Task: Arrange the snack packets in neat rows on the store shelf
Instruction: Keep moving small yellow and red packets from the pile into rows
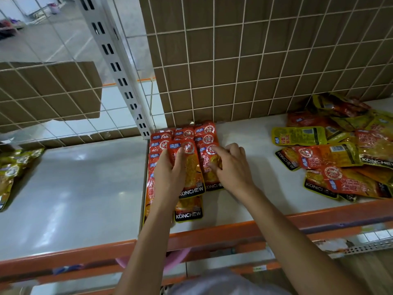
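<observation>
Gleaming under the store lights, the white shelf (pixel 244 145) has a smooth, glossy top and an orange rail (pixel 212 233) along its front edge. A white wire grid (pixel 213 60) closes the back, with brown cardboard (pixel 227 45) standing behind it, and a slotted white upright (pixel 119 67) divides this bay from the one on the left.

The red packets (pixel 185 133) sit in the back left corner of the right bay, in three rows side by side, overlapping like shingles. Each is a flat, shiny foil rectangle with rounded corners. Its long axis runs front to back, the round red emblem toward the grid and the black KONCHEW band toward the rail.

The left hand (pixel 170 171) grips the middle packet (pixel 192 167) along its left edge, thumb laid on its face. The right hand (pixel 231 167) rests bent fingertips on the right-hand packet (pixel 204 160); whether it pinches or only presses, I cannot tell.

A loose pile (pixel 340 154) of red and yellow packets lies jumbled at all angles on the right of the shelf, well apart from the rows. Yellow-green packets (pixel 10 173) lie at the far left.
</observation>
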Demonstrator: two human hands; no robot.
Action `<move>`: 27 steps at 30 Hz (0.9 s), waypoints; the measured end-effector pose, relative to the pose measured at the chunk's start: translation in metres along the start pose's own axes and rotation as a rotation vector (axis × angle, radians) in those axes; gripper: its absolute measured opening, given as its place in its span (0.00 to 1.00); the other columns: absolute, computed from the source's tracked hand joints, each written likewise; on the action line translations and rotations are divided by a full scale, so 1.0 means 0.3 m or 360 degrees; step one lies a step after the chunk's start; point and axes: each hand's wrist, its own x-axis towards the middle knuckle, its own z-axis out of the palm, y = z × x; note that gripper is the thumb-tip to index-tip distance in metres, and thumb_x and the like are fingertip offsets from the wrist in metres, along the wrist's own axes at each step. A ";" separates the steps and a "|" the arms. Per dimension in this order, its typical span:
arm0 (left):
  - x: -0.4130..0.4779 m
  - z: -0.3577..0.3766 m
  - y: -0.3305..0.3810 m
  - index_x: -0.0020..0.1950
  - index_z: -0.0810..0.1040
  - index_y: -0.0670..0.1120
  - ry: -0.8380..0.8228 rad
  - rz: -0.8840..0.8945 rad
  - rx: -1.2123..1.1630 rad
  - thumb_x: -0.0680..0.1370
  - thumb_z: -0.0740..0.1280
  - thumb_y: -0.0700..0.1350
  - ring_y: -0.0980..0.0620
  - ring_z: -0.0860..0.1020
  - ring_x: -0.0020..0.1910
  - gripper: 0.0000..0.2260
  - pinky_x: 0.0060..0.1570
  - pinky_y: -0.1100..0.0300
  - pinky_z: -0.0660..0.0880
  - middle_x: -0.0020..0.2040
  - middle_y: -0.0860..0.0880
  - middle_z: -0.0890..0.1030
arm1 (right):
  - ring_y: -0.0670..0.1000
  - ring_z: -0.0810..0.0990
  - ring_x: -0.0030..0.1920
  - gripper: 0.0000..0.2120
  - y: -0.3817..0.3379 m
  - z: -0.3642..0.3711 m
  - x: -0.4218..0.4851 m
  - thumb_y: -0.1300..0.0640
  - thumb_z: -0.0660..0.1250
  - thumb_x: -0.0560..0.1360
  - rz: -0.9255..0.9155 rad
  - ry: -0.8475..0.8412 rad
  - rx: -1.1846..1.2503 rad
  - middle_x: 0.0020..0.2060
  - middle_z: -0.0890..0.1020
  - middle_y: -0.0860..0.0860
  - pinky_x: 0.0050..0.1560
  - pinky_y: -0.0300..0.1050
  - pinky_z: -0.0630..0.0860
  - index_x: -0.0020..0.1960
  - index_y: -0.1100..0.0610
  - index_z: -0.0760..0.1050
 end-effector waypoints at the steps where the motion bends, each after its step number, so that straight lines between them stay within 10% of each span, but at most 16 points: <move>1: -0.001 0.005 0.000 0.49 0.73 0.54 -0.0006 0.0012 0.0011 0.80 0.59 0.55 0.50 0.82 0.45 0.07 0.45 0.48 0.81 0.46 0.50 0.81 | 0.54 0.65 0.63 0.25 -0.001 -0.002 -0.004 0.48 0.66 0.75 0.0002 0.0043 -0.0004 0.60 0.69 0.54 0.61 0.47 0.70 0.70 0.51 0.67; 5: -0.007 0.023 0.006 0.45 0.72 0.54 0.0013 0.0079 0.0053 0.83 0.55 0.51 0.48 0.81 0.43 0.10 0.39 0.52 0.80 0.43 0.49 0.80 | 0.52 0.71 0.58 0.16 -0.013 -0.015 -0.037 0.53 0.65 0.77 -0.0012 0.0329 0.0413 0.56 0.73 0.54 0.54 0.38 0.68 0.64 0.55 0.74; 10: -0.034 0.072 -0.002 0.44 0.74 0.46 -0.0002 0.0256 0.0202 0.83 0.55 0.49 0.51 0.77 0.35 0.13 0.35 0.50 0.74 0.36 0.48 0.78 | 0.45 0.80 0.50 0.19 -0.046 -0.016 -0.106 0.48 0.61 0.78 0.0106 -0.0027 0.1070 0.52 0.81 0.49 0.47 0.36 0.77 0.67 0.53 0.67; 17: -0.050 0.094 -0.044 0.64 0.72 0.42 0.0140 0.0510 0.1147 0.80 0.60 0.47 0.45 0.74 0.52 0.15 0.44 0.57 0.68 0.55 0.44 0.77 | 0.52 0.80 0.53 0.18 -0.007 -0.011 -0.112 0.53 0.59 0.80 0.0245 0.0149 0.0780 0.56 0.80 0.53 0.49 0.43 0.77 0.68 0.57 0.65; 27: -0.043 0.086 -0.097 0.53 0.80 0.43 0.0251 0.0684 0.1450 0.72 0.72 0.41 0.39 0.74 0.49 0.10 0.42 0.49 0.71 0.51 0.41 0.80 | 0.55 0.78 0.54 0.17 -0.024 0.035 -0.127 0.51 0.62 0.78 0.0195 0.0186 0.0405 0.58 0.77 0.56 0.45 0.43 0.73 0.62 0.59 0.67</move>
